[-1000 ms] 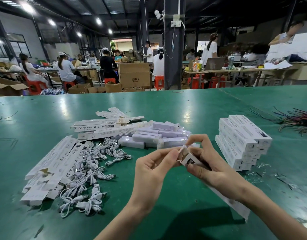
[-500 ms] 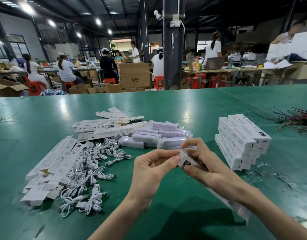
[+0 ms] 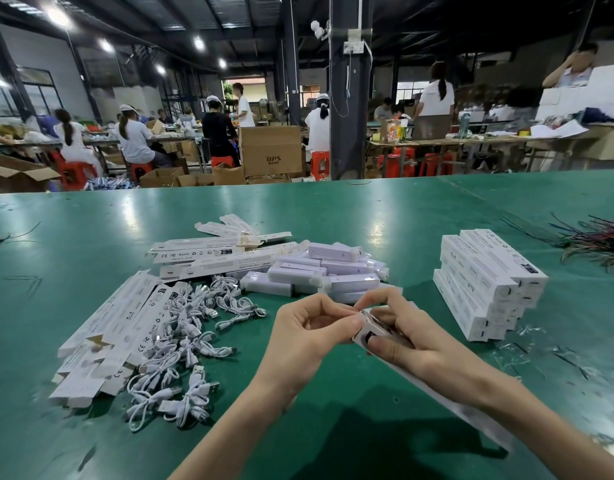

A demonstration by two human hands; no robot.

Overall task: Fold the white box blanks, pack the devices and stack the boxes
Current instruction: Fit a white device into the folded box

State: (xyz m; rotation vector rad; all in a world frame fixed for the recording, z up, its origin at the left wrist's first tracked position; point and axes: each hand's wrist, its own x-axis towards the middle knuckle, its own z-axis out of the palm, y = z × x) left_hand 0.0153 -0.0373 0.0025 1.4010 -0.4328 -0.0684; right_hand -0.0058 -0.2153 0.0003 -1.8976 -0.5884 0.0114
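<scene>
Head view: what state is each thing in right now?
white box: held above the table by both hands, one end flap not fully closed.
left hand: pinches the box's end flap.
right hand: grips the box.
box blanks: flat, piled loosely.
cables: coiled, heaped loose.
devices: unboxed, in a loose pile.
finished boxes: closed, stacked.

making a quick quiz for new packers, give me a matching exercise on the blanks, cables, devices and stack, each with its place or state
1 blanks
2 cables
3 devices
4 stack

a tangled white heap
b lying flat, on the left
c neat pile, on the right
d loose lilac heap, centre

Pairs: 1-b, 2-a, 3-d, 4-c
</scene>
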